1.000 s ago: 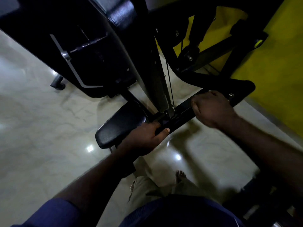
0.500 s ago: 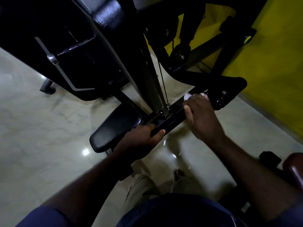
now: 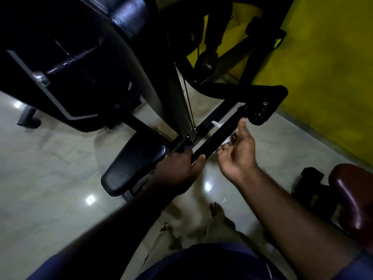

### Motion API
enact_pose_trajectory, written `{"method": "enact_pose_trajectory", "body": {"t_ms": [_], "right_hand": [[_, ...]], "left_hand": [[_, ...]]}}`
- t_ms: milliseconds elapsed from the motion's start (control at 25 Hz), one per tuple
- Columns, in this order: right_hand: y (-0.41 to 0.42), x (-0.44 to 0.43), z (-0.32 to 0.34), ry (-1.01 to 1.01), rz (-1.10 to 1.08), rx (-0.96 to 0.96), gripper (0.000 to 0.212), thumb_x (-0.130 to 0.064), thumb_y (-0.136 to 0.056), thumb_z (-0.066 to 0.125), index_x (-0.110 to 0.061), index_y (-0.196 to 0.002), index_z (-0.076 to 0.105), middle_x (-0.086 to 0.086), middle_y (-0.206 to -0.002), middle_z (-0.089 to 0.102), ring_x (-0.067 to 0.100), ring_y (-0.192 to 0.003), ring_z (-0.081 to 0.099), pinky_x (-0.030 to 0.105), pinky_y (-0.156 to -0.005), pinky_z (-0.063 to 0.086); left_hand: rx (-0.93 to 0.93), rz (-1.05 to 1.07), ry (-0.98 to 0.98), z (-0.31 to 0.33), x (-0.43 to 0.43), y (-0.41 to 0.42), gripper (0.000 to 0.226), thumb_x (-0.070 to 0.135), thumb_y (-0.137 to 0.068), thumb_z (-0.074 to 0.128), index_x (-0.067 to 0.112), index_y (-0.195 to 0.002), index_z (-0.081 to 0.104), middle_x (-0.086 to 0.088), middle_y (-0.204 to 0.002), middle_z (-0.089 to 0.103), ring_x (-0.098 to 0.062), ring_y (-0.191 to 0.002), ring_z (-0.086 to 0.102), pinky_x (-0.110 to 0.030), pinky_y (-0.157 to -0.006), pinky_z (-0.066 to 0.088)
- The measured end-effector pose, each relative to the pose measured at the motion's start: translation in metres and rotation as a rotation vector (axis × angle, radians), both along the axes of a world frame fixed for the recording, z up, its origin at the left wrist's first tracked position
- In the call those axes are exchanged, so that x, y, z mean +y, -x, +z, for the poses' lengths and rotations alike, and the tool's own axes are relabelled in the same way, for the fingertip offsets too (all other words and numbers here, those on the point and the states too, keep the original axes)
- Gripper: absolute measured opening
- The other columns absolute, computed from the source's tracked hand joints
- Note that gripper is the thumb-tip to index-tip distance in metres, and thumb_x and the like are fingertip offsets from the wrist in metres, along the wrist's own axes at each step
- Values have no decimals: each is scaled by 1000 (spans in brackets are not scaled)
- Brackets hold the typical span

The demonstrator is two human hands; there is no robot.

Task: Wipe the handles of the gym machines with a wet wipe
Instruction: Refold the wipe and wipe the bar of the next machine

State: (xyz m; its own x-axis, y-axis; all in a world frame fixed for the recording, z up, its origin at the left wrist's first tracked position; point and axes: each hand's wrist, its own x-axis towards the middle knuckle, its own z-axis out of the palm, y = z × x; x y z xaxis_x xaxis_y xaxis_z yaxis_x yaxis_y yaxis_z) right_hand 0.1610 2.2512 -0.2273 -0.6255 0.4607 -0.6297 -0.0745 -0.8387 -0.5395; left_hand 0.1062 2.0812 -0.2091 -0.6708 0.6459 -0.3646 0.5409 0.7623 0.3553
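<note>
- The left hand (image 3: 178, 170) grips the lower end of the long black bar handle (image 3: 219, 134). Its fingers are wrapped over the top and its thumb is pressed along the near side.
- The right hand (image 3: 238, 153) sits at the left hand's 3 o'clock, just apart from it. The palm is turned up, the thumb points toward 12 o'clock and the fingers are half curled under the bar.
- The white wet wipe (image 3: 216, 123) is draped on the bar. One scrap shows above it and another shows below, at the right fingertips. I cannot tell whether those fingers pinch it or only touch it.
- The bar slants from the left hand toward 2 o'clock and ends at a round black knob (image 3: 257, 117).
- A thin dark cable (image 3: 187, 102) rises toward 12 o'clock from the bar's middle joint.
- A black padded vinyl seat (image 3: 133, 164) lies at the left hand's 9 o'clock, touching it or nearly so.
- The machine's large black padded frame (image 3: 113, 57) fills the view from 10 to 12 o'clock.
- A glossy pale marble floor (image 3: 50, 158) lies beneath.
- The person's bare feet (image 3: 216, 209) are at 6 o'clock of the hands.
- A yellow wall (image 3: 327, 57) stands at 2 o'clock.
- A reddish-brown padded seat (image 3: 351, 197) sits at 4 o'clock, well apart.
</note>
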Motion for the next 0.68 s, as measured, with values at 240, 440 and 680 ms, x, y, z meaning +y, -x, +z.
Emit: {"method": "enact_pose_trajectory", "body": {"t_ms": [240, 440, 680], "right_hand": [[11, 6, 5, 150, 2, 143, 111, -92, -78, 46, 0, -139, 61, 13, -94, 56, 24, -80, 59, 39, -84, 48], [-39, -139, 14, 121, 149, 83, 95, -83, -88, 46, 2, -119, 74, 20, -101, 71, 29, -97, 62, 41, -103, 45], [-24, -156, 44, 160, -101, -64, 84, -70, -89, 60, 6, -125, 59, 16, -110, 72, 31, -101, 72, 44, -100, 56]], "left_hand": [[-210, 75, -146, 1, -12, 7, 68, 78, -92, 26, 21, -106, 60, -14, -99, 72, -39, -91, 71, -49, -87, 59], [-290, -243, 126, 24, -94, 14, 93, 85, -84, 11, 21, -117, 69, -7, -94, 70, -25, -92, 70, -38, -87, 51], [-430, -45, -133, 28, -185, 5, 51, 71, -88, 60, 20, -89, 66, 6, -78, 69, -8, -70, 64, -33, -72, 55]]}}
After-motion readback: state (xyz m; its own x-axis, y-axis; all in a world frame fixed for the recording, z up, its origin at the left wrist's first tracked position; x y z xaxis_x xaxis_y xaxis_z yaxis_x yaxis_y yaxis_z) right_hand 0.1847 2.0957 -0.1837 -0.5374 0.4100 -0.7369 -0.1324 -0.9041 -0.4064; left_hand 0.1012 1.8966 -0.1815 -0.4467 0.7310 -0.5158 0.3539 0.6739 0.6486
